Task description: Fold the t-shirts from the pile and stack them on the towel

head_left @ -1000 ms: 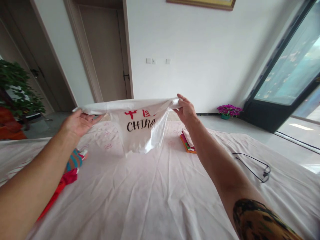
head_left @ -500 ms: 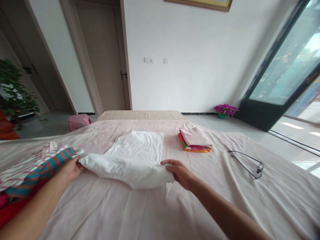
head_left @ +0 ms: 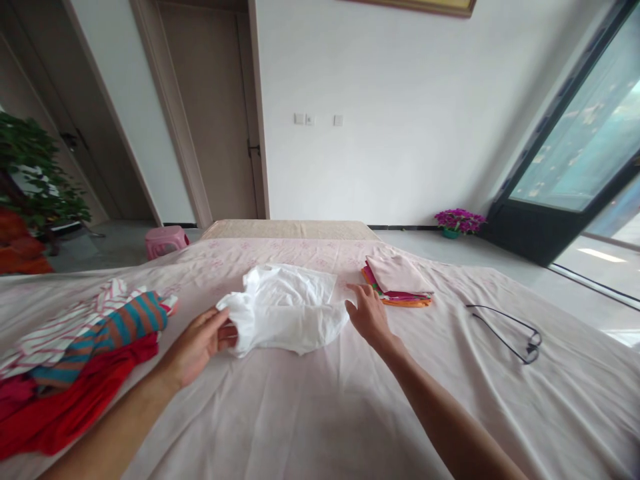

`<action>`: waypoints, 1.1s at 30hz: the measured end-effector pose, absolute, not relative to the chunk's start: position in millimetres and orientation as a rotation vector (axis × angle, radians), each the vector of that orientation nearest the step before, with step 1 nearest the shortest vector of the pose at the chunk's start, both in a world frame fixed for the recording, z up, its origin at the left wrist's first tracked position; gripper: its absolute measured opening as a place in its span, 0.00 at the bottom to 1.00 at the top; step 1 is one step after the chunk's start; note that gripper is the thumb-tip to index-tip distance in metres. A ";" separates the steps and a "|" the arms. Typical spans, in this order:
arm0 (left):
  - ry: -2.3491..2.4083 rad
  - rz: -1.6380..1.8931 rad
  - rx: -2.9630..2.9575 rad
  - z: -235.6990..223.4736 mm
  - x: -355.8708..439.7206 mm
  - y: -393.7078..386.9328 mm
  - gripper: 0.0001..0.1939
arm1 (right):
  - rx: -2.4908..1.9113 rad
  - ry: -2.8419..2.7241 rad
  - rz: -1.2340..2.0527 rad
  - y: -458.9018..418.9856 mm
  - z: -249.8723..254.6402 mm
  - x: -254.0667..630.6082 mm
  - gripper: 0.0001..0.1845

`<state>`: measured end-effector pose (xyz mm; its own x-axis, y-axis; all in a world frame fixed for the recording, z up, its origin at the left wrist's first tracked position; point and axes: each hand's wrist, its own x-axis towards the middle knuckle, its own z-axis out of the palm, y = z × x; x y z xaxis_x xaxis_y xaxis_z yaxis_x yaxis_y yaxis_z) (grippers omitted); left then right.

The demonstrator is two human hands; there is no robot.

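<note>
A white garment (head_left: 295, 327) lies on the pale pink bedsheet in front of me, its near part folded up over the far part. My left hand (head_left: 207, 337) grips the bunched left edge, thumb on top and fingers partly under the cloth. At the right corner is my right hand (head_left: 370, 312), its thumb on the cloth's edge and its index finger stretched out above it; the other fingers are partly hidden. Just beyond that hand rests a stack of folded clothes (head_left: 397, 277), pale pink on top with red and orange below.
On the left lies a loose heap: a striped white garment (head_left: 75, 327), a blue-and-brown striped one (head_left: 117, 330) and a red one (head_left: 85, 393). Black-framed glasses (head_left: 520, 333) lie on the sheet (head_left: 310, 427) at right. A pink stool (head_left: 166, 241) stands beyond the bed's left side.
The white garment's near part has gone forward and flattened over the rest. My left hand has moved right, away from the clothes heap; my right hand has shifted slightly forward and right.
</note>
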<state>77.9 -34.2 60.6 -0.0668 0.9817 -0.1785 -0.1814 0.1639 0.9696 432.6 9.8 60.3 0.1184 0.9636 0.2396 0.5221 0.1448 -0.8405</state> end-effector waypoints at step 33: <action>1.410 0.746 2.393 -8.6 195.5 73.3 0.15 | -0.739 -1.485 2.106 -114.2 129.6 446.9 0.11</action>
<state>195.5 73.3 -8.6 0.3956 0.8697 0.2953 0.7334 -0.4927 0.4684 446.9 -114.2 129.6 -0.7517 0.6386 -0.1647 -0.0596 -0.3144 -0.9474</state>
